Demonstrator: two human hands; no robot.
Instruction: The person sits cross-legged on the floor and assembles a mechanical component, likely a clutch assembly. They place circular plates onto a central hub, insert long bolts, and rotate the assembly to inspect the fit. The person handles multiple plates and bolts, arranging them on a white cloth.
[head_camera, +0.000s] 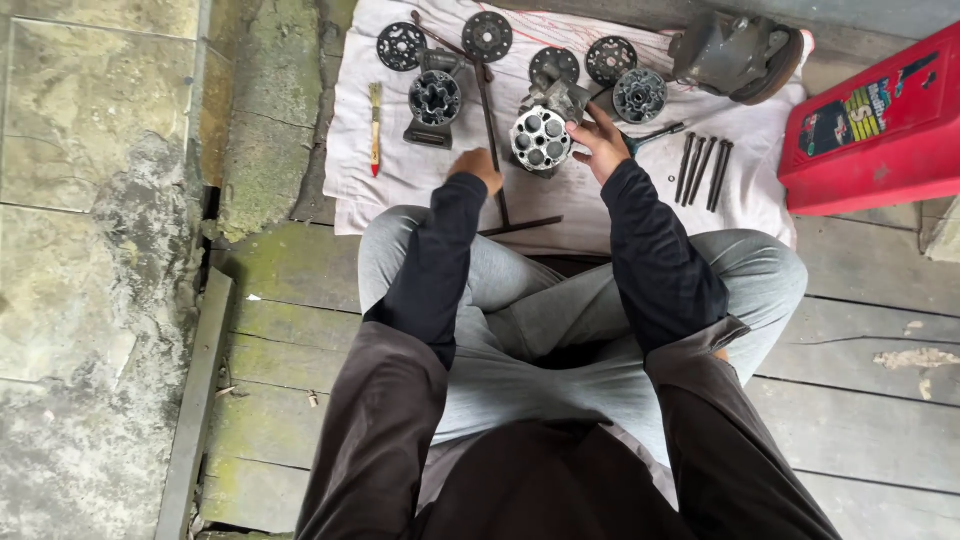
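Right hand (597, 138) closes its fingers around the side of a silvery metal cylinder block with a ring of round bores (541, 138), which stands near the middle of the white cloth (400, 180) spread on the floor. Left hand (477, 168) is curled into a loose fist beside the long dark T-handled wrench (495, 150), resting near its shaft; whether it actually grips it I cannot tell.

Steadying the block well seems to call for a firm hold low on its side, keeping the bored face up and level so nothing tips out.

Around it the cloth is crowded: dark round valve plates (487, 36) along the far edge, a second bored metal housing (434, 98) to the left, a small paintbrush with a wooden handle (376, 125) near the left edge, four long dark bolts (703, 170) toward the right edge, and a heavy grey casing (735, 55) at the far right corner. A red plastic box (880, 125) sits beyond the cloth's right edge. The wrench shaft lies just beside the block, close enough to be knocked.
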